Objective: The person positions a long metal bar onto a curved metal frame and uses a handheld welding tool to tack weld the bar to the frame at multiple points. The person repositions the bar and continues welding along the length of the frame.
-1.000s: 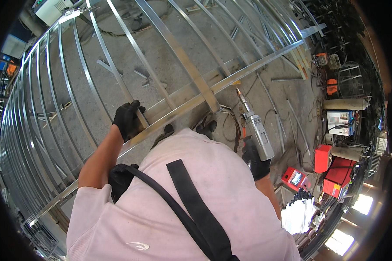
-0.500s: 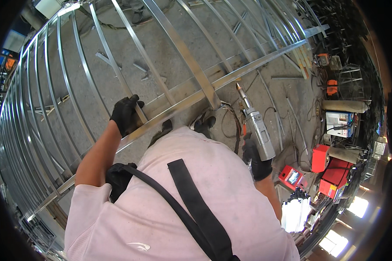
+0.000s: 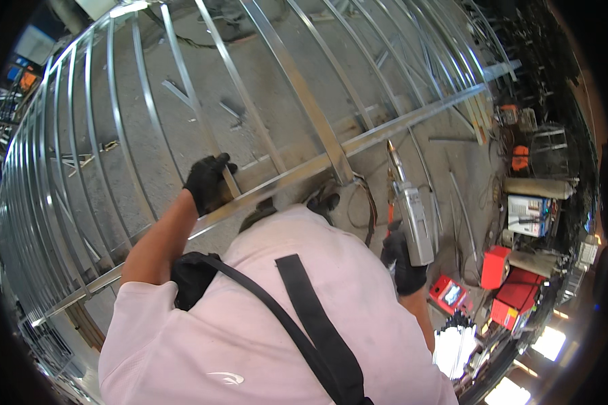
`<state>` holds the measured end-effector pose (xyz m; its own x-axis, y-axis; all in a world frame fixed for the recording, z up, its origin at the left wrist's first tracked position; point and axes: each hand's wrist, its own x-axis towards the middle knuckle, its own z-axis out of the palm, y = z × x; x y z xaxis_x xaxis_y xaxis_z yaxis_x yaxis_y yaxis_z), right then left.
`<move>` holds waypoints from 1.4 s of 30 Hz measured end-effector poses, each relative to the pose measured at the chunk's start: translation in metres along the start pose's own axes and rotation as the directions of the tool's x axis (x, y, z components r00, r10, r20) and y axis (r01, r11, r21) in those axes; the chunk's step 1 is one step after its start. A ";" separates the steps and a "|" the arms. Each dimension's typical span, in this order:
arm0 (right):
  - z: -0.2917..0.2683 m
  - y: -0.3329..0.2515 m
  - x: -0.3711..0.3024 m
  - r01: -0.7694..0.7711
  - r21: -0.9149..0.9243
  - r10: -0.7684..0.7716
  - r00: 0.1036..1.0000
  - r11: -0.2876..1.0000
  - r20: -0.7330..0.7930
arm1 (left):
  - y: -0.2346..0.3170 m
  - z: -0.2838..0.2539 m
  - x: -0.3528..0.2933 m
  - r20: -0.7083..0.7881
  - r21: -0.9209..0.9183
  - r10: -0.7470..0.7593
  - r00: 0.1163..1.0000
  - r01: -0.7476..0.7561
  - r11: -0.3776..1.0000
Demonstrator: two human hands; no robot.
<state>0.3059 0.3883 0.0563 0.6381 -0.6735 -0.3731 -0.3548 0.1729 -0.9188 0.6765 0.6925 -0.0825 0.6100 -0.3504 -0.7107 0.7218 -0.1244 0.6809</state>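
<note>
A ladder-like frame of shiny metal tubes spans the view, its near rail (image 3: 277,183) crossing just in front of my body. My left hand (image 3: 208,182), in a black glove, is closed around one upright bar (image 3: 206,128) close to where it meets that rail. On the right, my black-gloved right hand (image 3: 407,266) grips a silver welding gun (image 3: 415,223) by its handle. The gun points away from me, and its copper-coloured tip (image 3: 391,147) is near the rail, with a small gap visible. A wider flat bar (image 3: 317,128) joins the rail between my hands.
Metal offcuts (image 3: 177,92) lie on the concrete floor beneath the frame. Cables (image 3: 370,209) run near my feet. To the right stand red machines (image 3: 496,266), a white-and-blue box (image 3: 528,214) and a grey cylinder (image 3: 537,188). Long thin rods (image 3: 463,212) lie on the floor there.
The whole view has shifted slightly, so the frame appears a little lower and further right. Both hands keep their grips, and the gun's tip stays near the rail.
</note>
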 end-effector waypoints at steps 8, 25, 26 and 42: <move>0.014 -0.010 -0.004 -0.036 -0.014 0.036 0.999 0.999 -0.005 | 0.002 0.000 -0.003 0.015 0.055 0.050 0.999 -0.051 0.997; 0.020 -0.024 0.000 0.474 -0.545 -0.392 0.880 0.692 0.268 | -0.006 -0.013 0.008 0.119 -0.079 0.010 0.993 -0.001 0.997; 0.022 -0.028 -0.002 0.413 -0.566 -0.312 0.911 0.714 0.270 | -0.005 -0.012 0.006 0.111 -0.037 0.010 0.994 -0.005 0.999; 0.061 -0.047 0.020 0.287 -0.624 -0.141 0.951 0.726 0.273 | 0.009 0.001 -0.011 0.094 0.024 0.069 0.993 -0.071 0.997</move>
<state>0.3772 0.4102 0.0839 0.8440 -0.4688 -0.2605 -0.5012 -0.5164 -0.6943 0.6760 0.6945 -0.0678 0.6249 -0.4435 -0.6425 0.6683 -0.1214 0.7339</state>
